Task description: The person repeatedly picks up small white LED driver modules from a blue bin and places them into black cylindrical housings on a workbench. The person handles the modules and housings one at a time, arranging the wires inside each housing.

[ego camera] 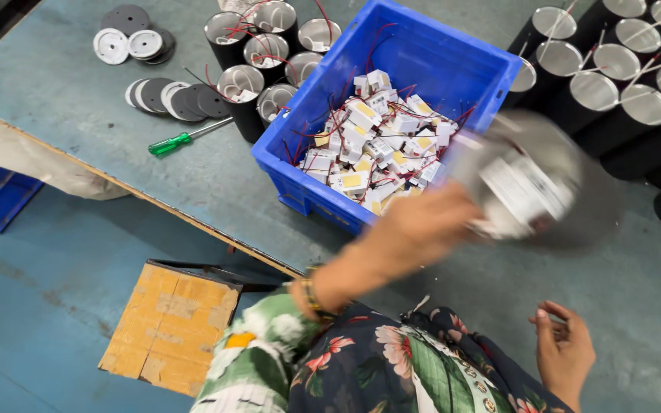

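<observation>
— Grey-blue was the whole worn metal tabletop (63, 99), and everything sat on it. What was biggest after that?

— The bright blue plastic crate (453, 65), right in front of me, heaped with small white driver modules with yellow labels and red wires (376, 145). Left of it stood a cluster of black cylindrical housings with silvery insides (242, 84); to the right, another batch of black cylinders with white wires (613, 84).

— And your hands?

— My left hand (415, 229) was closed around a round silvery fitting with a white block on it (525, 183), held above the table just right of the crate. It was blurred, so I couldn't tell its details. My right hand (564, 348) hung near my floral sleeve, fingers loosely curled, holding nothing.

— How would you have handled that piece well?

— I judged it best to keep a firm grip around the rim and keep the loose wires from snagging on the crate's wall.

— Anything smaller about?

— Flat grey and white round discs (170, 95) at the far left, and a green-handled screwdriver (185, 138) beside them.
</observation>
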`<state>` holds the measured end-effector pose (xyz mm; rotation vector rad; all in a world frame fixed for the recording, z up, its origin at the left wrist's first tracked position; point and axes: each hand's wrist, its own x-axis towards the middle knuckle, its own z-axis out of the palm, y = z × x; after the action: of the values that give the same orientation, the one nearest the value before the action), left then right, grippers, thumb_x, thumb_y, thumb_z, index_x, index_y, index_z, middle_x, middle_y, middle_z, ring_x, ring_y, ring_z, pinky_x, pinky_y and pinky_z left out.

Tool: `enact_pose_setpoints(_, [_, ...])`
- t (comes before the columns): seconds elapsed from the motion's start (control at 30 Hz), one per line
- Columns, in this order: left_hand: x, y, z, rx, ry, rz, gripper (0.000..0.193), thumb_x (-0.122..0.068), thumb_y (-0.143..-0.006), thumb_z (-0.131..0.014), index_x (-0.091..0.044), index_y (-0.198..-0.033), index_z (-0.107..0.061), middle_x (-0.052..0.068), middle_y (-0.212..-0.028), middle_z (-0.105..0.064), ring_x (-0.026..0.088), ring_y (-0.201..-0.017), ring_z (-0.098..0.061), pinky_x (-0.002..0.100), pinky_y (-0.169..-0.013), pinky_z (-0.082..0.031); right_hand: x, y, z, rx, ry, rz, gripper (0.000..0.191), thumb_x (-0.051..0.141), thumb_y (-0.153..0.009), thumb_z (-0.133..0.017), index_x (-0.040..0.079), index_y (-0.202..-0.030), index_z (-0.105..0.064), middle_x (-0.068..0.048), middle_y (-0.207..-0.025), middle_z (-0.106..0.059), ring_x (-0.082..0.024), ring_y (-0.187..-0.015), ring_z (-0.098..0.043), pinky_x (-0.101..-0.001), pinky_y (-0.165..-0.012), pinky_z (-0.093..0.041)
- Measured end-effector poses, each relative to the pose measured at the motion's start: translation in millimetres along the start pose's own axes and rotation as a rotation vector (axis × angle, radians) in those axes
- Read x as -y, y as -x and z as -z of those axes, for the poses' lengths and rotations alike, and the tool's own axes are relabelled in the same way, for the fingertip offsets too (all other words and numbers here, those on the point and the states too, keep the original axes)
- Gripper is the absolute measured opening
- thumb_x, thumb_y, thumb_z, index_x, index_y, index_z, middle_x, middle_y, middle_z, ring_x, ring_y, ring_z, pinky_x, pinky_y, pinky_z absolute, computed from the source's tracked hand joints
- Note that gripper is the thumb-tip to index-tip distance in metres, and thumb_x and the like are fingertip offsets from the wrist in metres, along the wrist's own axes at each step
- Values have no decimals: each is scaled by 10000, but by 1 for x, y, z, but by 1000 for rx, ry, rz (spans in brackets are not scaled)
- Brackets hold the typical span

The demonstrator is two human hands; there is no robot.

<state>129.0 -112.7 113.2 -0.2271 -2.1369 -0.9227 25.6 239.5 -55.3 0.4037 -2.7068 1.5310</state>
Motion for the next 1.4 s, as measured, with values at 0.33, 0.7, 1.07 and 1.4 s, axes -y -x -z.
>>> enact_pose_setpoints(0.33, [25,117,224,-378,-1157,613,259,-287,-961,-856,-92,-1004,-691,77,-956,-622,312,-827,-635,414,-724,-495,10,-14,-51,189,7,-91,272,196,-961,-696,41,-1184,-696,-92,-1030,-757,-172,-898,-739,-302,-789,-555])
enact_pose_setpoints(0.7, [150,182,187,-108,-1076,785,342,-455,-893,-793,-165,-1052,-707,38,-1001,-665,323,-890,-664,454,-731,-518,82,-100,-90,320,124,160,240,219,-919,-687,89,-1120,-709,-75,-1023,-723,-188,-868,-749,-314,-735,-587])
enact_pose_setpoints(1.07, [238,112,212,140,-781,946,525,-271,-775,-838,-152,-1275,-729,161,-1133,-737,316,-858,-759,447,-793,-583,66,-167,-92,242,332,189,372,242,-849,-740,97,-1187,-681,-82,-1176,-697,-259,-1084,-673,-385,-836,-554])
enact_pose_setpoints(1.4, [137,31,76,-128,-120,655,198,-128,-869,-749,-76,-1060,-749,41,-937,-784,124,-860,-745,286,-759,-577,127,-396,-112,12,956,434,1079,343,-671,-890,-35,-1502,-313,-233,-1567,-385,-402,-1452,-375,-547,-1008,-450])
